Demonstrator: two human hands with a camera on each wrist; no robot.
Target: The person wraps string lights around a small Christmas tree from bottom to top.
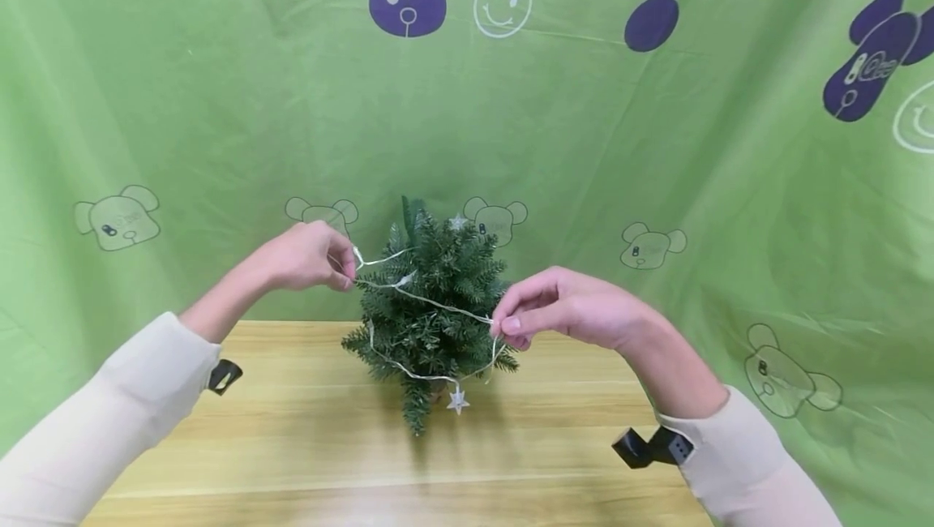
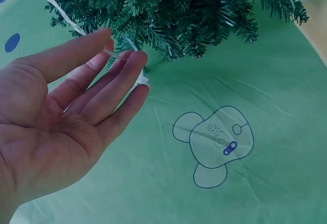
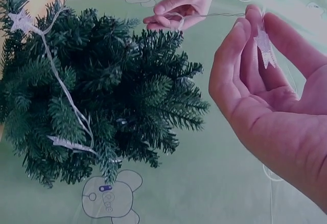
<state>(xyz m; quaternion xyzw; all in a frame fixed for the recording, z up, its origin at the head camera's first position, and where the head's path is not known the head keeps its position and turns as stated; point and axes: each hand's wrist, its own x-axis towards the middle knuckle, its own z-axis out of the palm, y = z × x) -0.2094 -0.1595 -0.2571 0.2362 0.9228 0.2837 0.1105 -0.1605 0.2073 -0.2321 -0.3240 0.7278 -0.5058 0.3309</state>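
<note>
two hands (image 1: 310,257) (image 1: 572,310) pinch one light string (image 1: 442,306) (draping one tree (image 1: 456,267)).

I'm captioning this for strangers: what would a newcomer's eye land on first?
Probably the small green tree in the middle of the head view. Next, the left hand and right hand on either side, pinching a pale string with white stars across the tree's front. Behind, the bright green cloth with purple figures also stands out.

Tree (image 1: 438,292) on table (image 1: 292,438), cloth (image 1: 584,146) behind. My L hand (image 1: 312,256) left of it, my R hand (image 1: 576,310) right; string lights (image 1: 445,307) run btwn, in front of tree, w/ star (image 1: 457,400) at lower front.
</note>
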